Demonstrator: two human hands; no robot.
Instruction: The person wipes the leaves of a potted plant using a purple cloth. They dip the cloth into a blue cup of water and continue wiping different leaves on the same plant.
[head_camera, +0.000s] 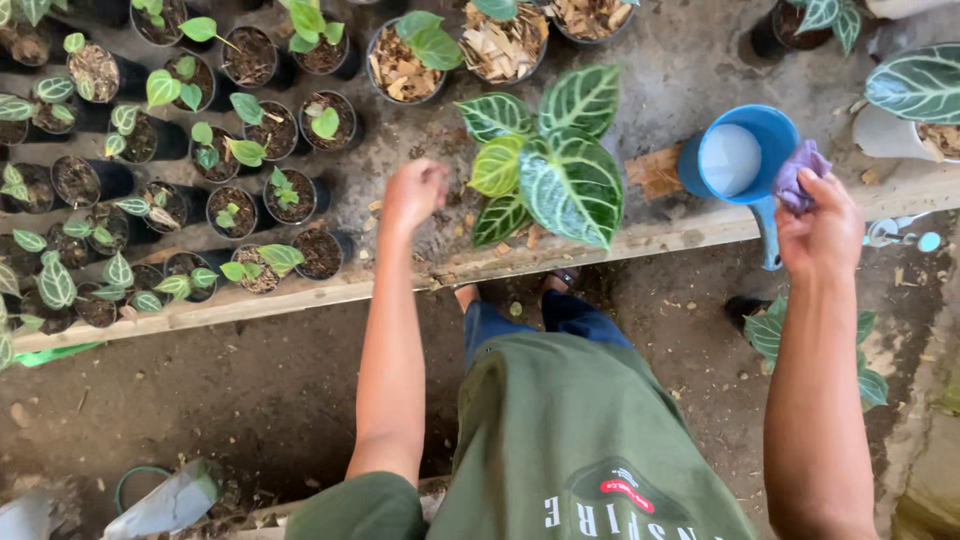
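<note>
Right hand (822, 225) grips a purple cloth (798, 172) at the blue scoop (745, 158) of white liquid; left hand (413, 192), loosely curled and empty, hovers beside the big veined plant (545, 160). Its leaves look dry, so wiping seems unstarted.

Both your arms reach forward, bare to the shoulder, well apart.

Your left arm runs nearly straight up the view, and the left hand (415, 192) is loosely curled, knuckles up, fingers tucked under so you cannot tell what they touch. Your right arm rises at the far right; the right hand (822, 225) is closed, fingers pinched together at the top.
</note>
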